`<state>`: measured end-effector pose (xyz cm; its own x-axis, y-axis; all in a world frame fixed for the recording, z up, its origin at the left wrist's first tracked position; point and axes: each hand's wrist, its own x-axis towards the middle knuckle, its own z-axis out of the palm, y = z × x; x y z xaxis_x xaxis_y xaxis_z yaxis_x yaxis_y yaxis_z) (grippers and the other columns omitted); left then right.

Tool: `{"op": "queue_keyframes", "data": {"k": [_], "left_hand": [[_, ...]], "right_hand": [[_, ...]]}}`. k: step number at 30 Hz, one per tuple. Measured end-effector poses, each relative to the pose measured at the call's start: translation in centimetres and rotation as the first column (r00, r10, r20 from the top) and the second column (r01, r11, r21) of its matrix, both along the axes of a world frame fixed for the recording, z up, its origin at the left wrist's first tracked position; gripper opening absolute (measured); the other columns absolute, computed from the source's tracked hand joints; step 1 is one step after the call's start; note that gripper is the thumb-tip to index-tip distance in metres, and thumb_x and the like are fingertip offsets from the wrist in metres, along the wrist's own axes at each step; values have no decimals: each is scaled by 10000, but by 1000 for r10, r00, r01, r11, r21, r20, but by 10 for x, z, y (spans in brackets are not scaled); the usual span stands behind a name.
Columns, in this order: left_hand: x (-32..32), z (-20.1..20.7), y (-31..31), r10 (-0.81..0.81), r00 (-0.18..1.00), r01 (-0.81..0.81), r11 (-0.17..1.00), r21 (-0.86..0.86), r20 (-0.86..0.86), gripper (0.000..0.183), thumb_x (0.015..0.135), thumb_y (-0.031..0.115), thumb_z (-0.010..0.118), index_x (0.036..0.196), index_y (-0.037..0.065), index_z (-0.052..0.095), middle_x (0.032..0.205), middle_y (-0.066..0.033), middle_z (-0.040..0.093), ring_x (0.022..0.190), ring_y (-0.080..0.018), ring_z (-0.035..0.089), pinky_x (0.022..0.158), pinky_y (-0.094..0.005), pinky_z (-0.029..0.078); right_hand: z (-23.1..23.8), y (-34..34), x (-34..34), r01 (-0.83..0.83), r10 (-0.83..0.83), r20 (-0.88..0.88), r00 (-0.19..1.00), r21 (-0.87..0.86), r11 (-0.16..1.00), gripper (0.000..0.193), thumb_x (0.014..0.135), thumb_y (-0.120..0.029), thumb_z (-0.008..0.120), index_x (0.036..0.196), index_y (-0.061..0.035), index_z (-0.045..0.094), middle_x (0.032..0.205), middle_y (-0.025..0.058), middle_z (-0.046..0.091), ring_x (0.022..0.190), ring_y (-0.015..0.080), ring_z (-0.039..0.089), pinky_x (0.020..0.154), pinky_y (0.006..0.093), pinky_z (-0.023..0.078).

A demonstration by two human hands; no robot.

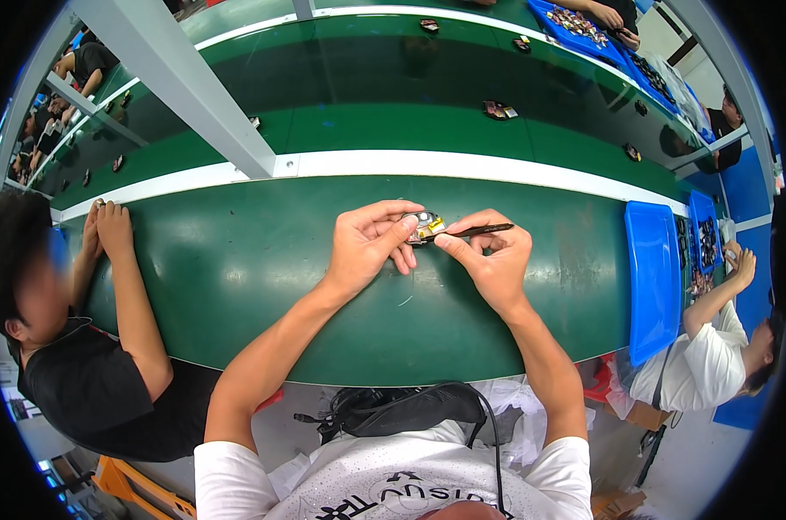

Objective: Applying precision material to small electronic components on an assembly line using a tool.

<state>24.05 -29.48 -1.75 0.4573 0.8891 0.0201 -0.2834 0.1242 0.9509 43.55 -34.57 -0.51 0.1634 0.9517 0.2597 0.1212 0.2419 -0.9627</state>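
Observation:
My left hand [368, 245] holds a small round silver part with yellow film [427, 225] just above the green table [263, 260]. Its thumb and fingers pinch the part from the left. My right hand [490, 257] grips thin dark tweezers [475, 230] whose tip touches the part's yellow edge. Both forearms come up from the lower edge and meet at the table's middle.
A blue tray [653, 277] lies at the right, beside a person in white working over more blue trays [703, 238]. A person in black sits at the left with a hand [107, 221] on the table. A grey metal beam [193, 87] crosses the conveyor, where small parts [498, 110] lie.

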Motion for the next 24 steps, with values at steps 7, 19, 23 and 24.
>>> {"op": "queue_keyframes", "data": {"k": [7, 19, 23, 24], "left_hand": [[-1, 1, 1, 34, 999, -34, 999, 1, -20, 277, 988, 81, 625, 1191, -107, 647, 800, -141, 684, 588, -185, 683, 482, -263, 553], [0, -2, -1, 32, 999, -32, 999, 16, -26, 267, 988, 71, 622, 1190, -102, 651, 806, -145, 696, 590, -172, 677, 486, -259, 554], [-1, -4, 0, 55, 998, -55, 998, 11, -33, 264, 988, 72, 625, 1187, -99, 653, 821, -147, 701, 591, -169, 677, 487, -262, 561], [0, -3, 0, 54, 998, -54, 999, 0, -28, 260, 987, 71, 625, 1185, -95, 655, 825, -148, 702, 592, -167, 677, 487, -263, 563]], "right_hand": [[1, 1, -1, 28, -30, 58, 998, 39, 999, 147, 771, 11, 839, 883, 1, 745, 805, 14, 698, 493, -14, 405, 445, 188, 283], [3, -2, -4, 1, -43, 238, 970, 173, 985, 157, 737, -6, 855, 850, -34, 750, 728, 20, 711, 450, 11, 403, 418, 211, 281], [1, 1, -6, 5, -52, 246, 968, 187, 982, 151, 728, -6, 856, 832, -43, 752, 742, 20, 724, 443, 16, 396, 416, 220, 277], [1, 1, -7, -12, -33, 231, 972, 191, 981, 151, 728, -6, 856, 832, -43, 752, 742, 20, 724, 443, 16, 396, 416, 220, 277]]}}
